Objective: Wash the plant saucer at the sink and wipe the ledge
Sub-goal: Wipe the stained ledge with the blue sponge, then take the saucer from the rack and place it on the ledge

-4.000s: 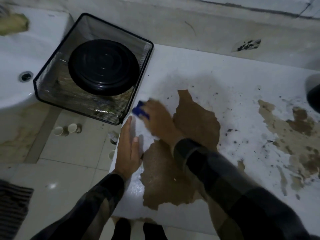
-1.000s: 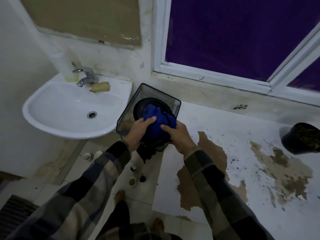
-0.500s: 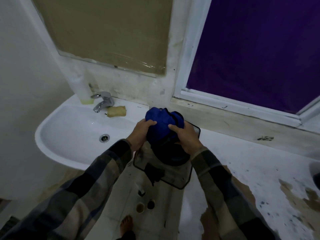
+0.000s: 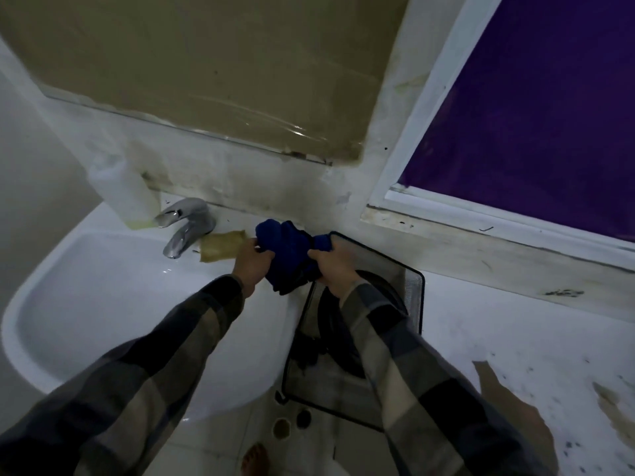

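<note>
A black mesh basket [image 4: 414, 286] is set at the left end of the white ledge [image 4: 498, 331], just beside the sink [image 4: 86, 304]. The ledge is marked by brown patches [image 4: 505, 396] and dark specks [image 4: 568, 454]. On the sink rim, a white bottle [image 4: 120, 190] and a yellowish pad [image 4: 221, 249] are placed either side of the tap [image 4: 185, 225].

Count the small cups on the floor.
2: a paler cup and a darker cup beside it, on the floor just below the mesh basket. More may hide behind the basket or sleeves.
</note>
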{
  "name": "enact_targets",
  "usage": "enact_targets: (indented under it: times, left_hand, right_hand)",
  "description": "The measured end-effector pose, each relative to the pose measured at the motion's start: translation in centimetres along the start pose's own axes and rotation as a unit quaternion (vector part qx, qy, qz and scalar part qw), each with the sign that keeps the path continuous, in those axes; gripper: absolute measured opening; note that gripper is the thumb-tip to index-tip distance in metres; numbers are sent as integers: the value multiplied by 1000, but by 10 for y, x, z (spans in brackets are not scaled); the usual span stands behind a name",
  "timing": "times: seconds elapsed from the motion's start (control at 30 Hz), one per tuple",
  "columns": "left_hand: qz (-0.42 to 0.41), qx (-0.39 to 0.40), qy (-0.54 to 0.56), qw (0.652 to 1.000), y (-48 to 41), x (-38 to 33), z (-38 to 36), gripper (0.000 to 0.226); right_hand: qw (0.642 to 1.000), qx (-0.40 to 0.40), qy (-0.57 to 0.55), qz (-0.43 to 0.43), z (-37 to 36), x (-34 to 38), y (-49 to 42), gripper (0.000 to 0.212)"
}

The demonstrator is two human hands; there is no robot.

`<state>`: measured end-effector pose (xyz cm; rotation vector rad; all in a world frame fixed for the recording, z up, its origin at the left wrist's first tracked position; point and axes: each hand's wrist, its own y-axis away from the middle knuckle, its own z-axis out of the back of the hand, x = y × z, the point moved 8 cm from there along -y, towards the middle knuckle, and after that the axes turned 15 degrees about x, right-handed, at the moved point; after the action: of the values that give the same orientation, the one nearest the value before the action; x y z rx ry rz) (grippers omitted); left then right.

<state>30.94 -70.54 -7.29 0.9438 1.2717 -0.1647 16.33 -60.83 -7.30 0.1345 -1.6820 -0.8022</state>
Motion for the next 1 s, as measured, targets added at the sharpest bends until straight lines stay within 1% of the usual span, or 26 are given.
enact_targets:
  times: [0.1,0.2,0.27,0.33,0.4,0.47,0.5,0.57,0.63,0.67,0.7,0.73,0.77,0.8,0.83,0.9,0.97,1.0]
  left_hand:
    - [-17,-13,-73,997,-18,-2,12,31]
    - [-29,-20,-143,989,-28,0,16,17]
    - [-32,-16,-173,984,-30,2,14,22]
    - [-42,-6,-188,981,-30,3,11,19]
    - [-60,4,-188,980,-28,3,10,22]
    - [-67,4,-179,982,-24,4,12,29]
    - [-67,-2,-182,981,-22,4,14,30]
    - [-67,-8,-189,980,-17,6,17,33]
    - [-75,-13,-195,978,-6,4,15,41]
    - [-85,-23,-207,974,0,2,14,45]
    - [-95,-34,-224,969,7,0,13,52]
    - [-100,-39,-245,963,12,1,10,59]
    - [-98,-39,-268,958,19,2,6,62]
    - [-98,-33,-287,952,25,3,-1,60]
    - [-101,-19,-301,948,31,5,-9,54]
    - [-109,25,-306,946,43,11,-30,43]
    - [-94,73,-303,946,55,22,-49,37]
    - [-85,86,-306,944,59,29,-57,36]
  right_hand:
    - [1000,1,21,1,-10,-2,-20,19]
    - [998,-9,68,-2,-18,-5,-33,23]
    - [995,-12,94,-19,-23,-6,-38,38]
    - [988,-27,148,-44,-24,-5,-39,51]
    - [972,-49,218,-68,-24,-2,-38,60]
    - [961,-56,259,-74,-26,1,-35,73]
    - [957,-58,276,-74,-28,3,-33,76]
    - [951,-62,295,-65,-27,8,-27,73]
    - [956,-54,283,-47,-23,10,-19,69]
    - [958,-53,280,-35,-20,11,-14,63]
    - [958,-55,280,-23,-16,12,-8,53]
    - [957,-58,285,-13,-12,13,0,39]
    - [955,-61,290,-4,-6,14,8,25]
    - [952,-66,299,10,0,15,17,20]
    - [949,-68,307,20,6,16,27,25]
    - [944,-82,318,38,22,15,46,44]
    - [938,-90,332,43,38,8,64,45]
    - [936,-96,336,36,47,2,72,44]
